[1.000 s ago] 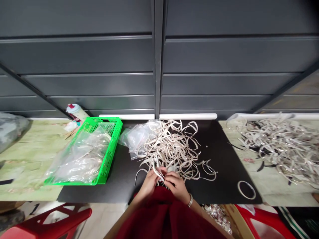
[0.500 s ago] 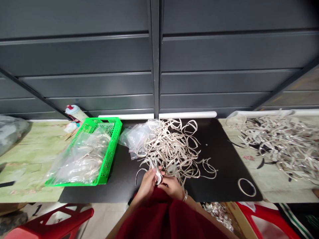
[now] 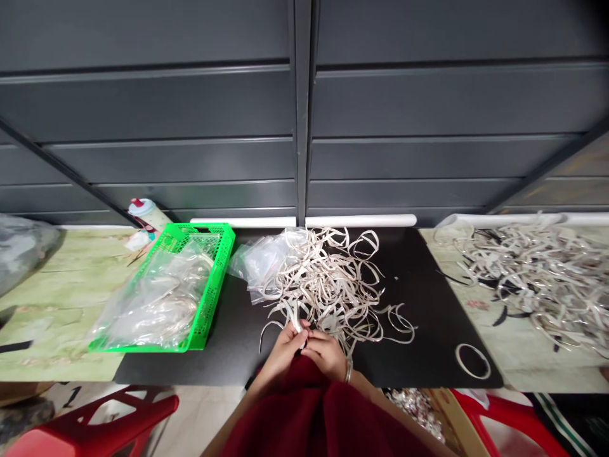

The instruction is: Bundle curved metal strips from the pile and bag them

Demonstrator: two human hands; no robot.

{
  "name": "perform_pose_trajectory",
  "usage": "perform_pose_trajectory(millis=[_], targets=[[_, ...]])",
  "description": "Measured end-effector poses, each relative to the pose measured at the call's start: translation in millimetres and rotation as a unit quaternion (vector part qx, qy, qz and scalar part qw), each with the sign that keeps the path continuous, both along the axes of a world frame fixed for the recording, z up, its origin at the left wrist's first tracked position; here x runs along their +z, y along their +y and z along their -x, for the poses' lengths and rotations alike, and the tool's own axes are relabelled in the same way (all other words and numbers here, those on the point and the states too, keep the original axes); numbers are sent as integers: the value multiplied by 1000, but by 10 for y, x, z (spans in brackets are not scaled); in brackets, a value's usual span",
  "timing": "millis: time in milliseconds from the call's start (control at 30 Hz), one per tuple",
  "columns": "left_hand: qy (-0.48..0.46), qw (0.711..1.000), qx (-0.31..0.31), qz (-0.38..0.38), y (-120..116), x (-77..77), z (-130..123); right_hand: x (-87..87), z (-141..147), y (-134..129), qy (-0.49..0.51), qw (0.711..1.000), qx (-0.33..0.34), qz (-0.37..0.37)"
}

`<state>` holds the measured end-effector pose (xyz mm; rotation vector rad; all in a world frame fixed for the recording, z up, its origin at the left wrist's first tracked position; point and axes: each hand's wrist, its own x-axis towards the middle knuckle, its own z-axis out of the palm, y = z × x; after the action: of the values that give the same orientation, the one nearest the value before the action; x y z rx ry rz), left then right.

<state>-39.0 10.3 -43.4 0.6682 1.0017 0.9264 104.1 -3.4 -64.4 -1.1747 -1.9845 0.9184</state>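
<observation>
My left hand (image 3: 284, 348) is closed around a small bundle of whitish curved strips (image 3: 294, 315), whose ends stick out beyond the fingers. Close beside it, at the table's front edge, my right hand (image 3: 329, 353) has its fingers bent in against the near end of the bundle. What the right fingertips pinch is partly hidden. Just past both hands lies a tangled pile of thin whitish curved strips (image 3: 328, 273) on a black mat (image 3: 409, 266). Clear plastic bags (image 3: 261, 263) lie at the pile's left side, partly under it.
A green basket (image 3: 216, 285) holding bagged strips stands on the left, with a cup (image 3: 150, 212) behind it. Another heap of strips (image 3: 547, 273) lies at right. One pale ring (image 3: 472, 362) rests near the mat's front right corner. Red stools (image 3: 109, 422) stand below the table.
Both hands have closed in tighter round the bundle. The strips' looped near end, visible between the hands before, is now mostly covered by fingers.
</observation>
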Motion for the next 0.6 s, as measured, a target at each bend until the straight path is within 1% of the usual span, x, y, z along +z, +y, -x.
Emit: perform_pose_trajectory(millis=[67, 133, 233, 267, 333, 433, 500, 567, 600], targets=[[16, 1000, -11, -13, -8, -41, 5, -39, 1, 15, 0, 1000, 4, 19], [29, 999, -15, -27, -16, -51, 3, -72, 8, 30, 1, 999, 14, 44], [53, 998, -7, -28, -26, 1, -12, -120, 29, 35, 5, 997, 30, 74], [53, 998, 10, -21, -24, 31, -16, -138, 33, 33, 8, 996, 32, 83], [36, 997, 62, -5, -8, 92, -11, -180, 28, 34, 13, 994, 28, 104], [-2, 990, 138, 15, 49, 154, 54, -245, -25, 80, 5, 992, -3, 126], [-12, 986, 166, 24, 91, 161, 131, -280, -69, 157, -17, 991, -41, 126], [-11, 983, 180, 27, 119, 148, 207, -306, -87, 265, -37, 989, -74, 120], [-6, 983, 184, 27, 124, 139, 236, -317, -80, 323, -58, 989, -76, 116]])
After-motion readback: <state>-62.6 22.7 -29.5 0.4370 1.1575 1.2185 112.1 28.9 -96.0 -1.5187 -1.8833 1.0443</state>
